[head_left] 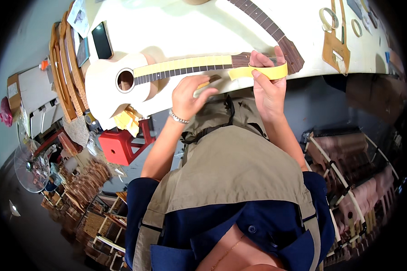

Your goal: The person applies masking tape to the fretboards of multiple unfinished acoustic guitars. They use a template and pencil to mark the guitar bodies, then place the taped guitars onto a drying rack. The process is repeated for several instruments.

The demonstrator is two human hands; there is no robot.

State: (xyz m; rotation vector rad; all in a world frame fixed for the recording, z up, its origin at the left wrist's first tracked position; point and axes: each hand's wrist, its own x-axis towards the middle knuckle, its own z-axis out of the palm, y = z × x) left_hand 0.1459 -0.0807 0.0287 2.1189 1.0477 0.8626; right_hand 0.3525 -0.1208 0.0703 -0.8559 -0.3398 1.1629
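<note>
Navy shirt (221, 221) and beige apron (235, 167) fill the bottom centre of the frame, the shirt cut off by the lower edge. Just right of centre, the right hand (269, 86) has a roll of yellow tape (276, 72) looped round its raised fingers; the thumb presses on the band, whose free end sticks out to the left. Left of it, the left hand (188, 97) has its fingers half curled, with a gap before the thumb. A small yellow-and-dark piece (208, 83) shows beside the fingertips; I cannot tell what it is or whether it is gripped.

Beyond both hands lies a pale guitar (105, 83), left of centre, a yellow strip (185, 64) along its fretboard; its headstock is partly hidden by the tape. At upper right, a second neck (262, 20) is cut off by the top edge. Racks (348, 189) at lower right are dim, their contents hard to make out.
</note>
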